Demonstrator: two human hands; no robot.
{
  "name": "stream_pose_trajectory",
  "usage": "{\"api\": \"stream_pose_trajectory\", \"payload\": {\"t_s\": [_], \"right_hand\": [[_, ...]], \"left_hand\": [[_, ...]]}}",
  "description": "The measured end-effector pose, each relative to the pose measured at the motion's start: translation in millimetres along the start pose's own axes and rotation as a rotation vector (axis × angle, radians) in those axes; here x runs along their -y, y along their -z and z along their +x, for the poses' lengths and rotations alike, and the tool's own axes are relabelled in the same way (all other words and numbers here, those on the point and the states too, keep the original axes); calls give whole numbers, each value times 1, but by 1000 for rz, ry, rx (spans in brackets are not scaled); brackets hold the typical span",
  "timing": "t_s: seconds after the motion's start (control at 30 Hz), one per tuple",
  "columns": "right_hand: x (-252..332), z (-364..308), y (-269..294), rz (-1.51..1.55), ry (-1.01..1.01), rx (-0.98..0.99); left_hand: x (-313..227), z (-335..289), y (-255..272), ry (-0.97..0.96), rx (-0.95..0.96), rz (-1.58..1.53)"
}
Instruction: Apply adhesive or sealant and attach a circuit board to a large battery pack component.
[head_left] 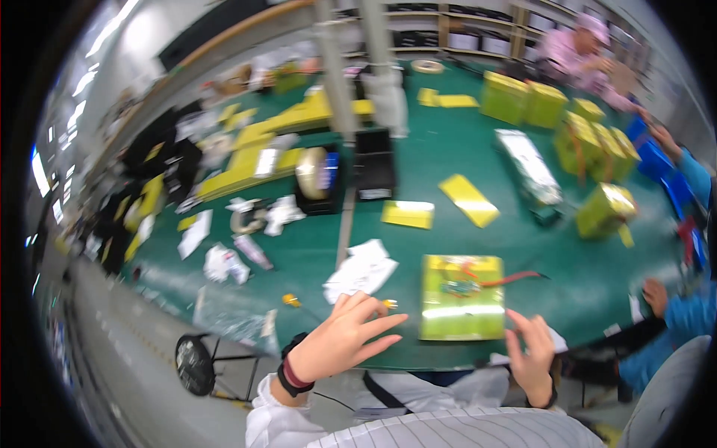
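Note:
A battery pack (pixel 463 313) in yellow-green wrap lies on the table in front of me. A small green circuit board (pixel 458 287) sits on its upper part, with a red lead (pixel 515 281) running off to the right. My left hand (pixel 349 334) hovers left of the pack, fingers stretched and apart. Just past its fingers shows a small yellow and silver piece (pixel 390 305), which I cannot make out further. At the pack's lower right edge is my right hand (pixel 532 351), its fingers apart; whether they touch the pack is hard to tell.
White crumpled paper (pixel 362 270) lies beyond my left hand. Yellow sheets (pixel 468 200), black bins (pixel 375 168) and more battery packs (pixel 506 97) stand farther back. At right, a person's blue sleeve (pixel 691 317) reaches the table edge; someone in pink (pixel 571 56) sits at far right.

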State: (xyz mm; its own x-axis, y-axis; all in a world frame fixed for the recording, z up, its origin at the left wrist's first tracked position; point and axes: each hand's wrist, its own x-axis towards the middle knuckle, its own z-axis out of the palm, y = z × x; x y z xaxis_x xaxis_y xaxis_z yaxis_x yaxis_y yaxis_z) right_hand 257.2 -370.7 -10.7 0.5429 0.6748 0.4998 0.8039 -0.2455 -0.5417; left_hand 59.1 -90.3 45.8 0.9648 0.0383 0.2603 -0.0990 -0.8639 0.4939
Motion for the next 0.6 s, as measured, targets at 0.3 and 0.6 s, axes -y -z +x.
{"api": "stream_pose_trajectory", "payload": {"t_s": [0.3, 0.6], "right_hand": [[-13, -11, -12, 110, -44, -68], [-25, -18, -12, 89, -56, -106]], "left_hand": [[110, -124, 57, 716, -667, 128], [257, -170, 63, 984, -761, 300]]}}
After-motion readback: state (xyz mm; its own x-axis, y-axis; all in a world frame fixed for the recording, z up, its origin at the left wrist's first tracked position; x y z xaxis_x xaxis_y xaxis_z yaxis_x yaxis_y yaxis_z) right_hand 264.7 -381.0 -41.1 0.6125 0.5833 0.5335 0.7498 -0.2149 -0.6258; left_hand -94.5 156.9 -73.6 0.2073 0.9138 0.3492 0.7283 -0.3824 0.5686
